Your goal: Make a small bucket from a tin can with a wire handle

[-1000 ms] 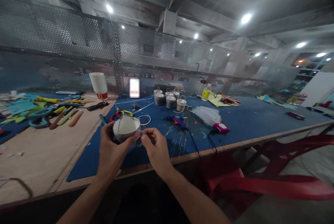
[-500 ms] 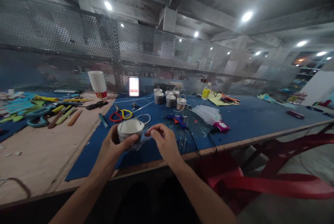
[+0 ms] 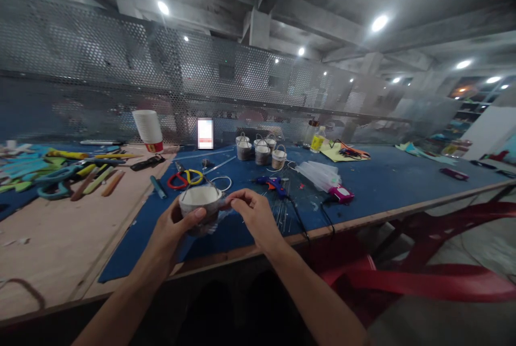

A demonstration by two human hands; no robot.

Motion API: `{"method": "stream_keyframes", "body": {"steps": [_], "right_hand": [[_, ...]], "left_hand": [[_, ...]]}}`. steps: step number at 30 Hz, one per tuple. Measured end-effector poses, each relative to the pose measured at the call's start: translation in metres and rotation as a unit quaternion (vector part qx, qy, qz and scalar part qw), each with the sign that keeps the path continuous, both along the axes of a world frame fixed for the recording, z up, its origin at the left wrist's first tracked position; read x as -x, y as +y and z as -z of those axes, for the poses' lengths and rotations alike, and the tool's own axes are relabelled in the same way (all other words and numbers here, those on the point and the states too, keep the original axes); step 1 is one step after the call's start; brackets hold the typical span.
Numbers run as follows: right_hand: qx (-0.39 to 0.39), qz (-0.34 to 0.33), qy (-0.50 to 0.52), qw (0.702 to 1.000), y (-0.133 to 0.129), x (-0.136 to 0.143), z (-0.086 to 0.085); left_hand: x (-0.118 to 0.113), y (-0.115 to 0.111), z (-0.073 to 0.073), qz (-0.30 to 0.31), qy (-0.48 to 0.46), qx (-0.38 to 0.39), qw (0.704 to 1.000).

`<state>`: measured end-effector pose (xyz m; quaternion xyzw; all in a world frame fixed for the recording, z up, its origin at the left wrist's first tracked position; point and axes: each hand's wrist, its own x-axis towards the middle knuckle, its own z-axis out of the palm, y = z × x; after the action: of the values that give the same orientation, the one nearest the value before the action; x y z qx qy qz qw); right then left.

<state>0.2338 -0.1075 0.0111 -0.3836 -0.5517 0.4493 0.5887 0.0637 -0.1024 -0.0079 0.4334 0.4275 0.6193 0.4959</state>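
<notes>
My left hand [image 3: 173, 226] is wrapped round a small cup-shaped bucket [image 3: 200, 196] with a white inside, a greyish wrapped outside and a thin handle over its rim. Its thumb presses the near wall. At the bucket's right side, my right hand [image 3: 258, 218] has thumb and forefinger pinched together; what lies between them is too small to make out. Bluish, see-through film [image 3: 220, 221] hangs by the bucket's right side. Just beyond are pliers [image 3: 185, 178] with red and yellow handles and a pale ring [image 3: 228, 180] of wire or cord.
Several similar little buckets [image 3: 262, 155] stand farther back. A blue glue gun [image 3: 273, 185] and a clear plastic bag [image 3: 318, 174] lie to the right. Stacked paper cups [image 3: 147, 128], scissors [image 3: 56, 180] and sticks are at left. A red chair [image 3: 423, 284] stands at the table's front edge.
My right hand's fingertips have come in closer against the bucket's right side. The bucket in my left hand has shifted very slightly left, along with the whole view.
</notes>
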Motion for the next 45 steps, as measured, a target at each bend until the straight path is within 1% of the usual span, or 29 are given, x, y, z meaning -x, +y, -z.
{"method": "stream_keyframes", "body": {"steps": [3, 6, 8, 10, 13, 16, 19, 24, 28, 34, 39, 42, 45], "right_hand": [[-0.010, 0.013, -0.020, 1.000, -0.002, -0.001, 0.001], [-0.068, 0.065, -0.086, 0.992, -0.005, -0.003, -0.001], [-0.093, 0.079, -0.113, 0.986, -0.006, -0.005, -0.002], [-0.082, 0.052, -0.101, 0.990, -0.005, -0.007, -0.003], [-0.046, 0.007, -0.048, 0.998, 0.000, -0.009, -0.003], [-0.026, -0.007, -0.023, 0.999, 0.002, -0.010, -0.001], [-0.022, -0.026, -0.013, 0.999, 0.002, -0.012, 0.000], [-0.013, -0.062, 0.039, 0.997, 0.003, -0.013, 0.000], [0.013, -0.065, 0.092, 0.994, 0.006, -0.009, 0.001], [0.021, -0.037, 0.083, 0.996, 0.006, -0.004, -0.002], [0.024, -0.014, 0.071, 0.997, 0.007, 0.000, 0.000], [0.027, 0.006, 0.051, 0.998, 0.007, 0.000, 0.001], [0.031, 0.004, 0.044, 0.999, 0.005, 0.000, 0.000]], "left_hand": [[-0.001, -0.001, 0.000, 0.005, -0.014, 0.007, 1.000], [0.001, 0.000, 0.000, 0.008, -0.016, 0.011, 1.000], [0.003, 0.000, -0.001, 0.019, -0.018, 0.016, 1.000], [0.005, 0.000, -0.003, 0.030, -0.025, 0.017, 0.999], [0.005, -0.001, -0.004, 0.047, -0.039, 0.020, 0.998], [0.006, 0.000, -0.003, 0.064, -0.050, 0.024, 0.996], [0.008, -0.001, -0.003, 0.074, -0.063, 0.024, 0.995], [0.005, -0.010, -0.013, 0.086, -0.082, 0.047, 0.992], [0.004, -0.016, -0.018, 0.089, -0.082, 0.058, 0.991], [0.008, -0.013, -0.011, 0.131, -0.083, 0.056, 0.986], [0.011, -0.009, -0.003, 0.159, -0.082, 0.060, 0.982], [0.013, -0.007, 0.001, 0.164, -0.089, 0.071, 0.980], [0.015, -0.006, 0.004, 0.165, -0.102, 0.080, 0.978]]}}
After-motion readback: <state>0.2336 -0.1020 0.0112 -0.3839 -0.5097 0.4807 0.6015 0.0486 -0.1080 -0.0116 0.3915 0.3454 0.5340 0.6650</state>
